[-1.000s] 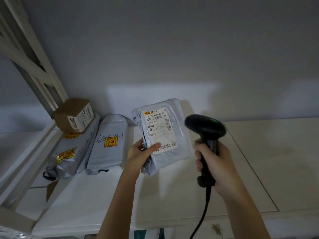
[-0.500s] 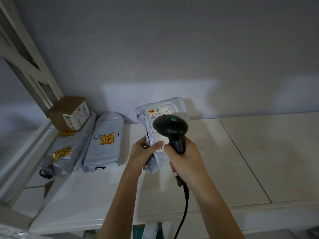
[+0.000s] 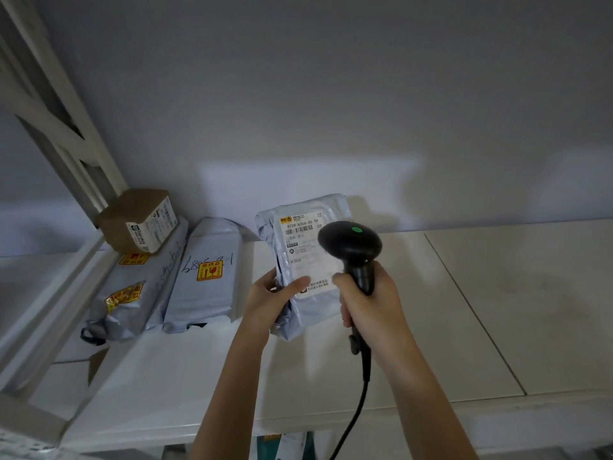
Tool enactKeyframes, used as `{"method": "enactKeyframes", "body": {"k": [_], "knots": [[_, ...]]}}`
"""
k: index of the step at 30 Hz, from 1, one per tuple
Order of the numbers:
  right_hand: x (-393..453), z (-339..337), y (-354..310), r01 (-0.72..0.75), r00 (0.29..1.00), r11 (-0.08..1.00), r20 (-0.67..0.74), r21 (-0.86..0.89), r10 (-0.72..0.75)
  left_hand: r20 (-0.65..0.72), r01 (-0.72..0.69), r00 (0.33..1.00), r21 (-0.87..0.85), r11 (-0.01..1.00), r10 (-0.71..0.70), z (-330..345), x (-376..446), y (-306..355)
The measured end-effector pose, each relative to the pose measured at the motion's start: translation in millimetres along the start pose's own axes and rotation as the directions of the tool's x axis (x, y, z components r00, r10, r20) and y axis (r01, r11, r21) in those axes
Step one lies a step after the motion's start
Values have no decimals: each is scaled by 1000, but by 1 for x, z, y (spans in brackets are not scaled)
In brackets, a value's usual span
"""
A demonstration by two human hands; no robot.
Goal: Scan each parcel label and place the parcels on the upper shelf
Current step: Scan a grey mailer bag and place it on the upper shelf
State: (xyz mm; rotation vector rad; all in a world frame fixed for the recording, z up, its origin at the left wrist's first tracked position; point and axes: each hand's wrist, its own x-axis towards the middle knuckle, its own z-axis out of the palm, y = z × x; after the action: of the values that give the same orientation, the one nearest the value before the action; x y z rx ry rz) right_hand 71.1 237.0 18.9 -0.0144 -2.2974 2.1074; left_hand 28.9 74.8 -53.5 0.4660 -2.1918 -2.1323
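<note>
Head view: the black handheld barcode scanner with a green light on top [image 3: 350, 242] sits right over the label now, w/ its head covering the label's right side. A sec ago it was off to the right of the parcel; half a sec ago it covered more of the label. So the scan looks to be in progress or just read, judging by the green dot, though I can't tell if it beeped. Next step would prob. be setting this parcel down w/ the others.

The right hand [image 3: 368, 303] has its fingers clamped round the scanner's grip, cable hanging down below the wrist. The left hand [image 3: 270, 298] holds the grey plastic mailer bag with a white printed label [image 3: 300, 260] at its lower left edge, thumb on the front and the fingers wrapped behind.

That parcel is held upright above the white upper shelf [image 3: 497, 310], near the wall. It's crinkly, soft-looking, label facing me, barcode near the top, "H306" legible.

Left of the held parcel, already lying on the shelf: a grey mailer with a yellow fragile sticker and handwriting [image 3: 209, 277], further left another grey mailer with yellow stickers [image 3: 132, 293], and a small brown cardboard box with a white label [image 3: 139, 220] resting on top of that one.
</note>
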Motion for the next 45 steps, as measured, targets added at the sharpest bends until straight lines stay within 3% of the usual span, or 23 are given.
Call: {"method": "enactKeyframes", "body": {"k": [5,11,21,23,25,26,28,30,31,33,38,41,45], "knots": [[38,-25,37,-167,972,986,-170,-18,162,-119,53,991,-82,995,-62,-15,0,1],[82,-18,98,-399,916,913,-74,-87,394,-180,103,976,-125,987,-125,-19,-8,-3],[97,-14,116,-402,906,840,-24,-364,423,-173,90,978,-136,987,-113,-12,-33,7],[95,-19,112,-309,946,808,-81,-502,312,-185,87,976,-151,985,-115,-8,-36,13],[84,-27,102,-68,991,865,-137,-496,-1,-199,98,971,-184,978,-135,-5,-39,19],[77,-32,97,75,980,896,-131,-438,-147,-202,107,968,-194,975,-146,-5,-41,22],[66,-48,84,271,961,935,7,-228,-277,-199,120,967,-183,976,-156,-3,-46,29],[51,-61,68,237,931,970,273,56,-243,-196,135,967,-157,978,-165,0,-53,36],[44,-67,61,218,891,968,379,128,-251,-190,141,967,-143,980,-167,1,-57,39],[30,-75,49,269,834,954,463,133,-300,-145,156,975,-103,982,-170,6,-66,46],[-11,-83,27,244,912,950,286,193,-292,30,129,991,-12,992,-128,26,-103,71],[-41,-92,15,303,935,935,135,185,-329,153,-17,988,27,999,13,31,-141,86],[-86,-106,-9,395,917,910,9,127,-399,312,-265,925,126,956,215,26,-193,104]]}}
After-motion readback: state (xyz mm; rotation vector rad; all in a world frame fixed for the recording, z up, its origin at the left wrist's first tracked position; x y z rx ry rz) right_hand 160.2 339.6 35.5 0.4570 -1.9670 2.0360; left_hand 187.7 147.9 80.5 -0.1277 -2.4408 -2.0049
